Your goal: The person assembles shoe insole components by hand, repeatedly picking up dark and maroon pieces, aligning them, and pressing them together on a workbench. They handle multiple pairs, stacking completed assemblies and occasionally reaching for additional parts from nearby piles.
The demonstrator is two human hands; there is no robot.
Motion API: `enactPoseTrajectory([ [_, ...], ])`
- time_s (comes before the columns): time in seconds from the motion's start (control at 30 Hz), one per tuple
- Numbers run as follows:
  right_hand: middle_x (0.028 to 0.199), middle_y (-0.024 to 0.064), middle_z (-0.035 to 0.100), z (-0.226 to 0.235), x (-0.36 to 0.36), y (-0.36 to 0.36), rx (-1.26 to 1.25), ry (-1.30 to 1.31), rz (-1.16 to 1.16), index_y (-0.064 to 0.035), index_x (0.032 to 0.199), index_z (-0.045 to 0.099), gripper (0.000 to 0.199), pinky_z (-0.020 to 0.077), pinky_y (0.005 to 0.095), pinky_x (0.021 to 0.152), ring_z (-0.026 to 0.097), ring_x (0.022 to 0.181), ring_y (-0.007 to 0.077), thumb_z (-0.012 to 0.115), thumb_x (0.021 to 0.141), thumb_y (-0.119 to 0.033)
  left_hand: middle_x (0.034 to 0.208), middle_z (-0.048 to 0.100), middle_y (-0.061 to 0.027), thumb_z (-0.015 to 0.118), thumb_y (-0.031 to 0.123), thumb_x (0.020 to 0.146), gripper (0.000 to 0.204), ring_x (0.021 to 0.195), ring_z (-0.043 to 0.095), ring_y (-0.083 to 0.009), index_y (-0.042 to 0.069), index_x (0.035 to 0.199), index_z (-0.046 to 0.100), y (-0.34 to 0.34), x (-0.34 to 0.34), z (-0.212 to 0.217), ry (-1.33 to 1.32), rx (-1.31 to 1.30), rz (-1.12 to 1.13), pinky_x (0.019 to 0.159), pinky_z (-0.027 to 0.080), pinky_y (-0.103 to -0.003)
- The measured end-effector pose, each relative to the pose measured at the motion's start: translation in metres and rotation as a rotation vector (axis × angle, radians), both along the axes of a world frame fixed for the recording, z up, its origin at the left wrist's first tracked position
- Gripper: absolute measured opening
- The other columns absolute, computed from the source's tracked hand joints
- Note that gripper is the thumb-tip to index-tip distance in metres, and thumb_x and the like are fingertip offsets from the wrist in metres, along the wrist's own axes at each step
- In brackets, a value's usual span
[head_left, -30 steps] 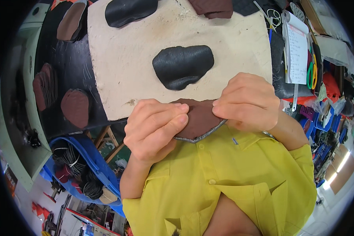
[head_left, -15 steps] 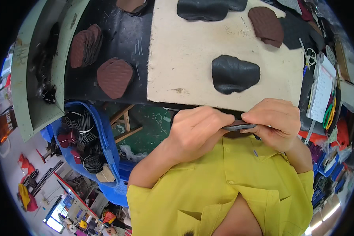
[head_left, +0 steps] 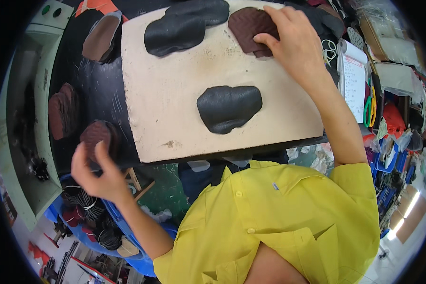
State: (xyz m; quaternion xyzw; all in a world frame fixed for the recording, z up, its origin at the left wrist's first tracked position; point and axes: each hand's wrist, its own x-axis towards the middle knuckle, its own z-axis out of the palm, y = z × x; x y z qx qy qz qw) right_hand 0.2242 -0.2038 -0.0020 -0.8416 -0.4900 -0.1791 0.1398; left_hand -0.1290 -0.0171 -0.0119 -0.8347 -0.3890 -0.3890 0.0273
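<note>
My left hand [head_left: 99, 174] is over the near left of the black table, thumb and fingers apart and nothing visible between them. Just beyond its fingertips lies a stack of brown quilted pieces [head_left: 98, 135]. My right hand [head_left: 296, 40] is at the far right of the beige board, thumb and fingers spread on the edge of another pile of brown quilted pieces [head_left: 248, 31]. A black leather-like piece [head_left: 229, 108] rests by itself near the board's middle. Two more black pieces [head_left: 175, 34] overlap at the board's far edge.
The beige board [head_left: 175, 118] covers much of the table. More brown pieces [head_left: 62, 111] and a curved stack [head_left: 102, 38] lie to the left. A notepad [head_left: 352, 85] and scissors [head_left: 370, 106] are at the right. Below the table's left edge stands a blue bin [head_left: 123, 227] holding bundled cords.
My hands have parted from the thin dark-edged piece they held together near my chest. The left went to the left stack, the right to the far right pile. The view has shifted.
</note>
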Motion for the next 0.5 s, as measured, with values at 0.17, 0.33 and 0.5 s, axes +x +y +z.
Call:
enactPoseTrajectory([
  [0.17, 0.087, 0.0078, 0.064, -0.004, 0.004, 0.006, -0.059, 0.166, 0.152, -0.0049, 0.11, 0.067, 0.037, 0.0501, 0.0356, 0.075, 0.061, 0.079, 0.0291, 0.078, 0.08, -0.023, 0.121, 0.063, -0.016, 0.072, 0.031, 0.084, 0.043, 0.109, 0.06, -0.0337, 0.003, 0.116, 0.067, -0.109, 0.08, -0.003, 0.199, -0.294, -0.753, 0.092, 0.048, -0.044],
  [0.33, 0.091, -0.0005, 0.07, -0.004, 0.037, -0.002, -0.034, 0.883, 0.058, -0.0008, 0.107, 0.069, 0.027, 0.0487, 0.0246, 0.076, 0.062, 0.08, 0.0104, 0.072, 0.091, -0.023, 0.144, 0.051, -0.0125, 0.063, 0.059, 0.075, 0.079, 0.134, 0.046, -0.0329, 0.004, 0.131, 0.059, -0.121, 0.084, -0.008, 0.537, -0.341, -0.821, 0.109, 0.035, -0.048],
  [0.5, 0.107, 0.0019, 0.07, -0.004, 0.048, -0.022, 0.288, 1.417, 0.169, -0.0019, 0.122, 0.065, 0.033, 0.0521, 0.0249, 0.084, 0.064, 0.095, 0.008, 0.069, 0.093, -0.017, 0.149, 0.047, -0.0072, 0.071, 0.055, 0.067, 0.086, 0.14, 0.04, -0.0281, 0.006, 0.137, 0.055, -0.108, 0.074, -0.001, 0.606, -0.437, -0.885, 0.116, 0.025, -0.052],
])
